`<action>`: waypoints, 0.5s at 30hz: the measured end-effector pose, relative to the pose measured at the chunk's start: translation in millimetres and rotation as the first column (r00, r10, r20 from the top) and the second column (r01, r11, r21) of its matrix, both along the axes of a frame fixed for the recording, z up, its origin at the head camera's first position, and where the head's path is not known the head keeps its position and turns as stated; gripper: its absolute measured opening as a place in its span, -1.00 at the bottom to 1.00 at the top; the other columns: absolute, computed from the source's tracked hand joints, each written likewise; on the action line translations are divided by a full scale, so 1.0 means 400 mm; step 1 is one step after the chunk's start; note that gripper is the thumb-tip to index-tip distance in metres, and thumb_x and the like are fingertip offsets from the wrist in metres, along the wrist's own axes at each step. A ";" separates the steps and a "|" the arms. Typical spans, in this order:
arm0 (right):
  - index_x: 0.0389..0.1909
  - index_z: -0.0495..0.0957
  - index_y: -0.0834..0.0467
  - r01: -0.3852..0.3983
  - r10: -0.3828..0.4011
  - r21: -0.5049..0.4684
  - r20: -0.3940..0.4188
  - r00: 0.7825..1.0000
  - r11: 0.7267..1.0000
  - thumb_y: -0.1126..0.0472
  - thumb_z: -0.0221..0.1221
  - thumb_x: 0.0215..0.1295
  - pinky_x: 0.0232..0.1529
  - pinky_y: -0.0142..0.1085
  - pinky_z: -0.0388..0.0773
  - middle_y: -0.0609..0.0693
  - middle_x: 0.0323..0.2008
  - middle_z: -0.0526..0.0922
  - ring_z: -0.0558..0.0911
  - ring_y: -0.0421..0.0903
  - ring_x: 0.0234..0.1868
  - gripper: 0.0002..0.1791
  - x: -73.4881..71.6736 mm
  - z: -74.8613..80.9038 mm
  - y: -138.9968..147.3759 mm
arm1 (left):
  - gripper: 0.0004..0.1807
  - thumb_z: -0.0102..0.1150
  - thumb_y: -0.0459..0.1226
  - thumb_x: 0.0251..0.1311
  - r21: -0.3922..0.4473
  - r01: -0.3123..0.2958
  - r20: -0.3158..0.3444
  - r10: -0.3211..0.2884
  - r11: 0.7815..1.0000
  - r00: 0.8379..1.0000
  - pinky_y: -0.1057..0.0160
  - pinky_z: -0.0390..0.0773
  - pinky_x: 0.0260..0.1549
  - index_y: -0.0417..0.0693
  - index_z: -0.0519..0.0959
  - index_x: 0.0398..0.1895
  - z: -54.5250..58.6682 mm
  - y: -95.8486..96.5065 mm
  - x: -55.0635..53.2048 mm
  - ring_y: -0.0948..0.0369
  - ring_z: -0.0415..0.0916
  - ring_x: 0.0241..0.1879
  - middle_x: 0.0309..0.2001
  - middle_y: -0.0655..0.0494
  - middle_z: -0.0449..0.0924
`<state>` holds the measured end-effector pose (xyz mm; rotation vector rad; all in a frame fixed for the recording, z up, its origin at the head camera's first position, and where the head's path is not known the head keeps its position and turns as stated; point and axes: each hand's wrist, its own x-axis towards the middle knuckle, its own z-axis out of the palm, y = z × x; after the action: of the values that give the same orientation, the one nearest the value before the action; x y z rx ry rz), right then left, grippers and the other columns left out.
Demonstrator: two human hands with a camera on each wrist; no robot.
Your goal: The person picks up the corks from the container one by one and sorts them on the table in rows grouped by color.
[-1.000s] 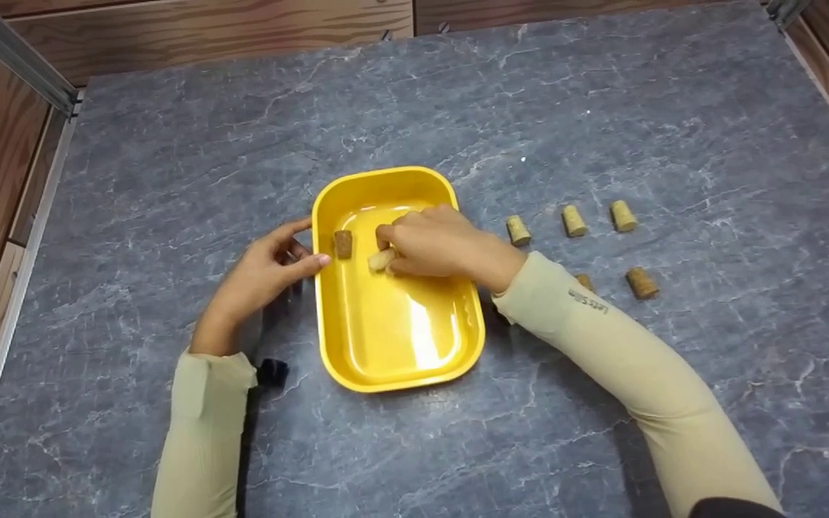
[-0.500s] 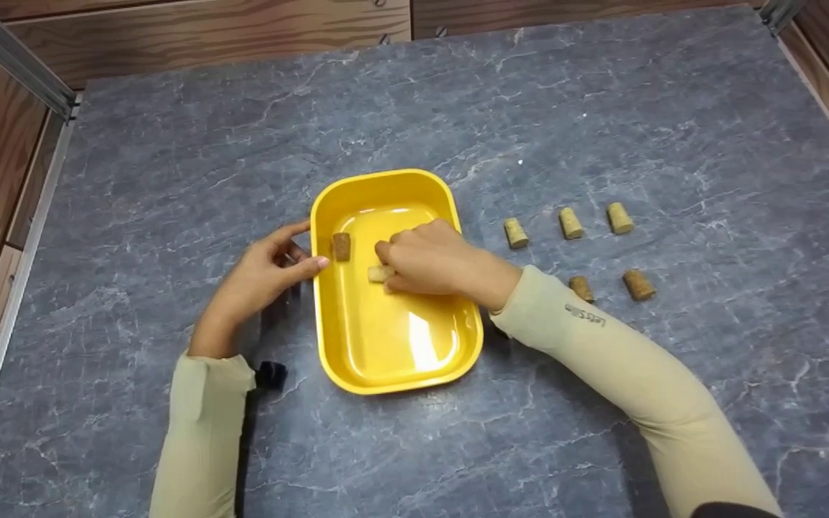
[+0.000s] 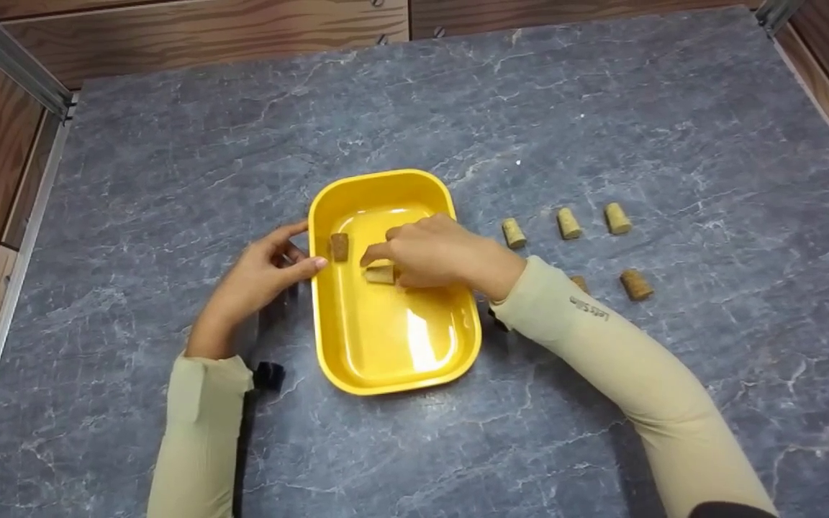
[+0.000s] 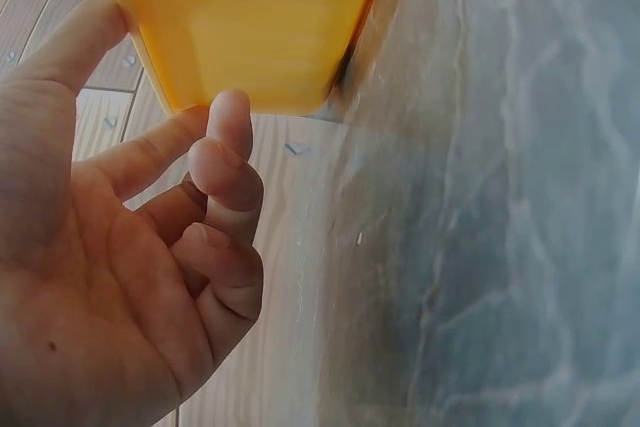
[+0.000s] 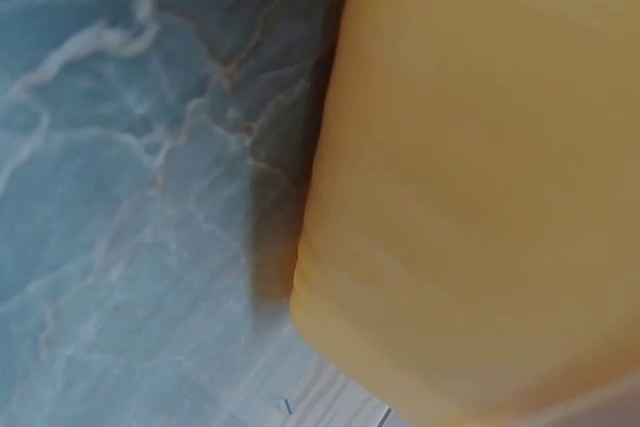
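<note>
In the head view, a yellow tray (image 3: 396,345) sits mid-table. My left hand (image 3: 260,277) holds its left side, thumb over the rim and fingers against the outer wall; the left wrist view shows the thumb and a finger touching the tray (image 4: 245,27). A brown cork (image 3: 340,247) lies inside near the left wall. Beside it, a pale cork (image 3: 380,275) lies on its side on the tray floor. My right hand (image 3: 432,252) is over the tray at this pale cork, index finger extended, thumb side close to the cork's wide end. Its fingers are outside the right wrist view.
Right of the tray stand pale corks (image 3: 569,224) in a row of three. Nearer me are a brown cork (image 3: 636,285) and another brown cork (image 3: 578,282) partly behind the right sleeve. Wood-patterned panels (image 3: 206,43) border the grey marbled table (image 3: 544,446).
The pale cork in my right hand has come down onto the tray floor. The right fingers have spread off it, the index finger straightening. The left hand keeps its hold on the tray.
</note>
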<state>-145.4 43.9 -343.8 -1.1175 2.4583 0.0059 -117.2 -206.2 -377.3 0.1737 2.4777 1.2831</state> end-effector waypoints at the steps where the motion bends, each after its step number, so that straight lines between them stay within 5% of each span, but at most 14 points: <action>1: 0.33 0.36 -0.25 -0.007 0.007 0.001 0.004 1.000 1.000 0.13 0.17 0.33 -0.30 -0.19 0.38 0.00 -0.14 0.56 0.44 0.00 -0.40 -0.45 -0.001 -0.001 -0.001 | -0.29 0.23 0.01 0.22 -0.001 0.000 0.000 0.000 1.000 1.000 0.31 0.38 -0.39 0.06 0.30 0.41 0.001 0.000 0.000 0.16 0.36 -0.35 -0.26 0.04 0.52; 11: 0.23 0.46 -0.21 -0.028 0.028 -0.051 -0.004 1.000 0.998 0.21 0.11 0.33 -0.37 -0.22 0.34 0.01 -0.23 0.58 0.43 -0.02 -0.44 -0.53 -0.003 -0.012 0.003 | -0.30 0.24 0.00 0.21 0.008 -0.002 0.002 0.002 1.000 1.000 0.31 0.37 -0.40 0.08 0.31 0.41 0.004 0.001 0.000 0.16 0.35 -0.35 -0.26 0.04 0.51; 15: 0.18 0.51 -0.16 -0.021 0.019 -0.099 -0.015 1.000 0.995 0.10 0.07 0.39 -0.41 -0.22 0.33 -0.01 -0.24 0.61 0.44 -0.04 -0.46 -0.64 0.001 -0.014 0.005 | -0.30 0.23 0.01 0.21 0.006 -0.010 0.005 0.009 1.000 1.000 0.31 0.37 -0.37 0.08 0.30 0.41 0.001 -0.002 0.004 0.16 0.37 -0.34 -0.25 0.03 0.52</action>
<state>-145.1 45.9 -349.6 -1.1873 2.4835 -0.1043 -115.7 -207.0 -377.0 0.1602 2.4733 1.2937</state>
